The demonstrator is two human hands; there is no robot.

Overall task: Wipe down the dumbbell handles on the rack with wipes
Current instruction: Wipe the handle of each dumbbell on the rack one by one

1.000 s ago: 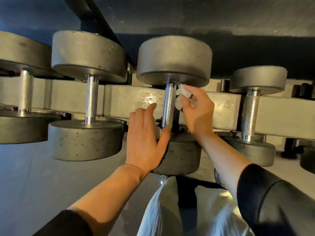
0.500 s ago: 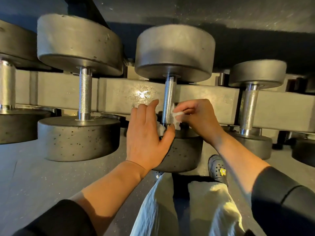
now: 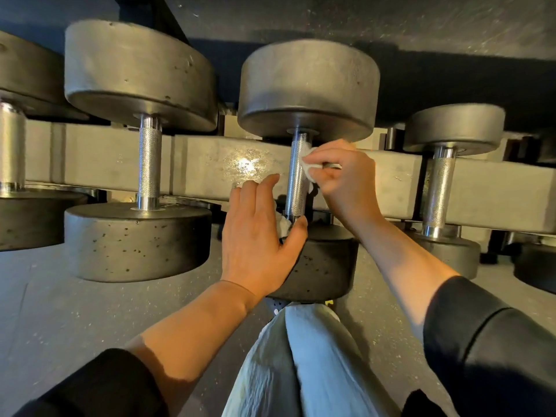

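White wipe (image 3: 310, 164) pinched in right hand (image 3: 343, 179), pressed against upper part of knurled steel handle (image 3: 296, 182), centre of frame. Left hand (image 3: 258, 236) fingers straight, relaxed, palm against near weight (image 3: 325, 266), thumb tip at handle base. More dumbbells (image 3: 141, 145) left and right on grey rack (image 3: 210, 164).

We see black long sleeves (image 3: 493, 350) pushed up both forearms, leaving two bare hands, left hand (image 3: 258, 236) and right hand (image 3: 343, 179), with no rings or watch visible, above pale, crinkled light-coloured trousers (image 3: 304, 365).
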